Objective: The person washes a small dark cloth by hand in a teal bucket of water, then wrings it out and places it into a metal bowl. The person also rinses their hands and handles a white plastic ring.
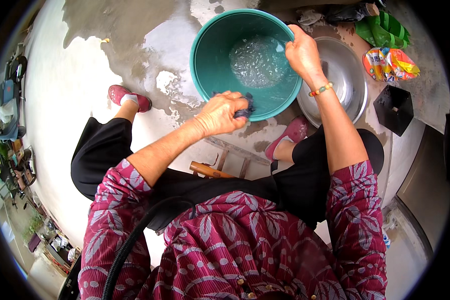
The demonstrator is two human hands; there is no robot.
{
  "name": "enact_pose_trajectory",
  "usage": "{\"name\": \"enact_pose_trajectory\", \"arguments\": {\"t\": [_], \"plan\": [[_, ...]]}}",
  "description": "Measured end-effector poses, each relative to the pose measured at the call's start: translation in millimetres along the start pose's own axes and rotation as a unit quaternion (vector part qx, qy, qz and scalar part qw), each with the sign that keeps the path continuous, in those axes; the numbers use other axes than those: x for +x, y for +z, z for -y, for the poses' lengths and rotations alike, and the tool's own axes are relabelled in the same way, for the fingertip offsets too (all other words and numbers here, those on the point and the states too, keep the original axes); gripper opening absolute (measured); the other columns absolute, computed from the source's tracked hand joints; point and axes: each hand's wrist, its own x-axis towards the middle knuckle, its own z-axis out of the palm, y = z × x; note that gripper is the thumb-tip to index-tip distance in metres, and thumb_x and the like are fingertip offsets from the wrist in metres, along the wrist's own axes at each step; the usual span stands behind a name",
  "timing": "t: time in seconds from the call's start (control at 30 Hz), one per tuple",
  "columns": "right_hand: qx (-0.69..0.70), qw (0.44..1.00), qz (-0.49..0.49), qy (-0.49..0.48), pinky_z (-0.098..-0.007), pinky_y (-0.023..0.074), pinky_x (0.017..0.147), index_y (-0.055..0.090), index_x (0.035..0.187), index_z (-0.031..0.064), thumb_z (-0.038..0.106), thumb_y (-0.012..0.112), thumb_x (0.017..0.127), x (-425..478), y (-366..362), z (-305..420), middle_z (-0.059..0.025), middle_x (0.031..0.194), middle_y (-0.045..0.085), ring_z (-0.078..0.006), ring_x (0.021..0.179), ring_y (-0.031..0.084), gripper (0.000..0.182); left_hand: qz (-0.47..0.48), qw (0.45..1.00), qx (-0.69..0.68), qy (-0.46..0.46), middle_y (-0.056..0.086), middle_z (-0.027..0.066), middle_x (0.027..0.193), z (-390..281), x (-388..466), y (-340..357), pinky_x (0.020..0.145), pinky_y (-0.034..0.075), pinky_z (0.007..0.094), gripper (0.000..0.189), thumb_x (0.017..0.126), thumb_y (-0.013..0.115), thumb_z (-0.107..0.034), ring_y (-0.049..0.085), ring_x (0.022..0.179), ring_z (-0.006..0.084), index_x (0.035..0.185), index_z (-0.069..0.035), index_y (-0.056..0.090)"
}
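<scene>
A deep green plastic basin [217, 48] stands tilted in front of me, with some bubbly water [260, 62] at its bottom. My right hand [303, 50], a beaded bracelet at its wrist, grips the basin's rim at the upper right. A bunched dark cloth or scrubber [247, 107] is in my left hand [223, 112], pressed at the near rim of the basin. The fingertips of that hand are partly hidden. Beside the basin, under my right forearm, lies a wide shiny metal basin [345, 78].
Right of the metal basin are an orange plastic packet [388, 63], a green bag [384, 32] and a black angular container [393, 108]. A low wooden frame [238, 150] lies between my feet. The concrete floor [123, 33] is wet at the upper left.
</scene>
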Motion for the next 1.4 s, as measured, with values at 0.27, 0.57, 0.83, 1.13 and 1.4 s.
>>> {"name": "enact_pose_trajectory", "arguments": {"t": [0.27,0.57,0.83,1.13,1.4], "plan": [[-0.014,1.0,0.008,-0.014,-0.039,0.0468,0.067,0.058,0.106,0.0048,-0.001,0.047,0.076,-5,3,0,-0.0184,0.069,0.059,-0.0321,0.067,0.059,0.033,0.187,0.821,0.519,0.149,0.062,0.0069,0.111,62,56,-88,0.115,0.009,0.0523,0.051,0.084,0.053,-0.011,0.051,0.118,0.0251,0.133,-0.014,0.039],[0.002,0.999,0.027,0.036,-0.0437,0.0484,0.076,0.059,0.105,0.0091,0.002,0.05,0.077,-5,2,10,-0.0212,0.086,0.063,-0.0402,0.085,0.06,0.03,0.049,0.927,0.371,0.008,0.057,0.0136,0.122,50,19,-22,0.109,0.02,0.0535,0.027,0.074,0.06,-0.02,0.044,0.125,0.0291,0.097,-0.007,0.062],[-0.022,0.998,-0.01,-0.054,-0.0422,0.0474,0.068,0.059,0.101,0.0072,-0.003,0.045,0.075,1,8,0,-0.0221,0.075,0.061,-0.0404,0.076,0.06,0.031,-0.115,0.951,-0.241,-0.155,0.054,0.0212,0.121,-48,62,58,0.1,0.037,0.0438,0.057,0.084,0.056,-0.04,0.046,0.117,0.0377,0.134,-0.016,0.045],[-0.014,0.998,-0.015,-0.065,-0.0371,0.0479,0.069,0.058,0.107,0.0047,-0.003,0.044,0.077,3,10,-12,-0.0205,0.077,0.063,-0.0359,0.074,0.062,0.034,0.141,0.942,0.302,0.047,0.049,0.017,0.127,20,5,-6,0.099,0.036,0.0566,0.05,0.072,0.07,-0.016,0.046,0.12,0.0348,0.119,-0.02,0.055],[0.043,0.998,-0.036,-0.017,-0.0386,0.0478,0.082,0.048,0.127,-0.0018,0.03,0.069,0.07,0,-4,6,-0.0191,0.093,0.066,-0.032,0.088,0.063,0.069,0.033,0.961,0.276,-0.003,0.051,0.0144,0.124,5,1,27,0.095,0.038,0.0595,0.043,0.071,0.065,-0.007,0.048,0.115,0.0348,0.112,-0.016,0.058]]}}
